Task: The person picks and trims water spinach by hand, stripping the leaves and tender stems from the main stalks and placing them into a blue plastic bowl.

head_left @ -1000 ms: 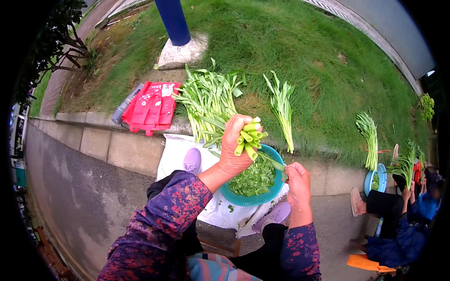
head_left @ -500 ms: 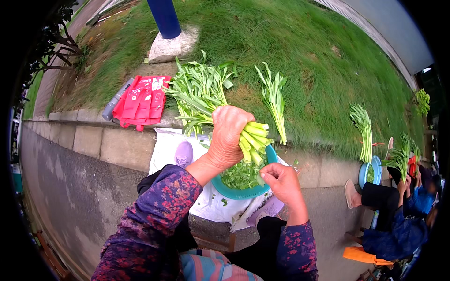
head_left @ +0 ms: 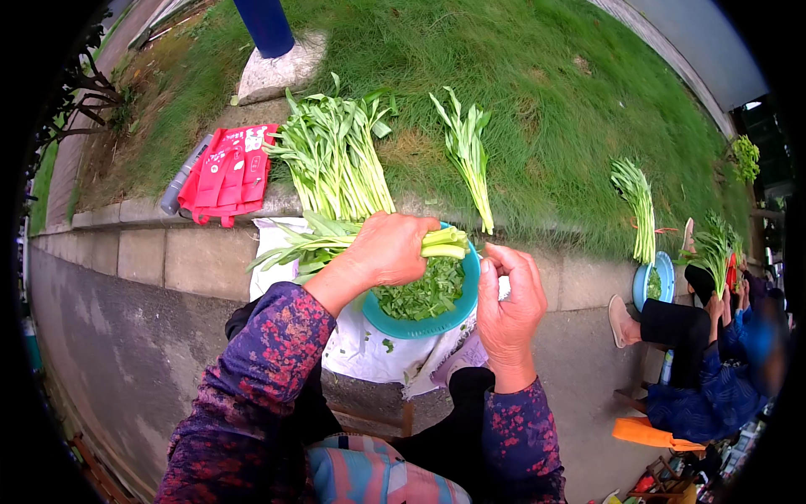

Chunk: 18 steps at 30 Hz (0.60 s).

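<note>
Wrapped round a bunch of leafy green vegetable stalks, my left hand is closed. The cut ends stick out to its right over the basin's far part, and the leaves trail left. My right hand is just right of the basin, apart from the bunch, thumb and fingers curled together; whatever is between the fingertips, if anything, cannot be made out. Below the hands, a teal basin holds chopped green pieces. It stands on a white cloth between my feet.
Beyond the basin, a large pile of greens and a smaller bunch lie along the kerb and grass. A red bag is at left. On the right sits another person beside a blue basin and greens.
My left hand has lowered the bunch so it lies more level across the basin. My right hand has drawn away from the cut ends, to the right and up. The whole view has shifted slightly.
</note>
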Motion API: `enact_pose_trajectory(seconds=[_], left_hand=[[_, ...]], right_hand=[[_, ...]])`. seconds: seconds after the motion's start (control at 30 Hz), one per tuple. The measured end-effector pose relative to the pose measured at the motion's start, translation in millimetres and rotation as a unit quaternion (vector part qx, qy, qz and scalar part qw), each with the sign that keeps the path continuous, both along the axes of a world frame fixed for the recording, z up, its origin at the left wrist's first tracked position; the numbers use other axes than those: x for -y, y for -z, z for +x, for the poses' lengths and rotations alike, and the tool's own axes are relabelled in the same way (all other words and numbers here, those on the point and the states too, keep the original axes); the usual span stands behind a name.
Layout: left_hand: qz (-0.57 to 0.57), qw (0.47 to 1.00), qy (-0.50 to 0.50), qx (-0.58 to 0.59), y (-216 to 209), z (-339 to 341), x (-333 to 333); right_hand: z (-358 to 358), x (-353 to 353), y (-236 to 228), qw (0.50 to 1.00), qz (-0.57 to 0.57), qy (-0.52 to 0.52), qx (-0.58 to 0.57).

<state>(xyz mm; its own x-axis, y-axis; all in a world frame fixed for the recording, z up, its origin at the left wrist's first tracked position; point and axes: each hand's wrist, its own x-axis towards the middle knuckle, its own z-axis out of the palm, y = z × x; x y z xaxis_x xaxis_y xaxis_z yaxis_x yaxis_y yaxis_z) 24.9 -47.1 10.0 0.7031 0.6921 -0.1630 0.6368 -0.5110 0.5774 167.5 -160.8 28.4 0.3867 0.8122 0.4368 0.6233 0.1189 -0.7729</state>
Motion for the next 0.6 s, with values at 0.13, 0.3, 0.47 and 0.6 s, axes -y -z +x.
enact_pose_trajectory(seconds=[0.13,0.3,0.47,0.6], left_hand=[[-0.050,0.997,0.014,-0.052,-6,1,0],[-0.059,0.995,0.041,-0.072,-1,-3,-2],[-0.070,0.994,0.048,-0.071,-4,-3,-2],[-0.084,0.991,0.062,-0.084,-7,-2,-2]], right_hand=[[6,2,8,0.999,-0.001,-0.025,0.042],[5,-1,12,0.997,0.004,-0.045,0.060],[5,-1,12,0.994,0.003,-0.069,0.080],[5,-1,13,0.993,0.000,-0.072,0.089]])
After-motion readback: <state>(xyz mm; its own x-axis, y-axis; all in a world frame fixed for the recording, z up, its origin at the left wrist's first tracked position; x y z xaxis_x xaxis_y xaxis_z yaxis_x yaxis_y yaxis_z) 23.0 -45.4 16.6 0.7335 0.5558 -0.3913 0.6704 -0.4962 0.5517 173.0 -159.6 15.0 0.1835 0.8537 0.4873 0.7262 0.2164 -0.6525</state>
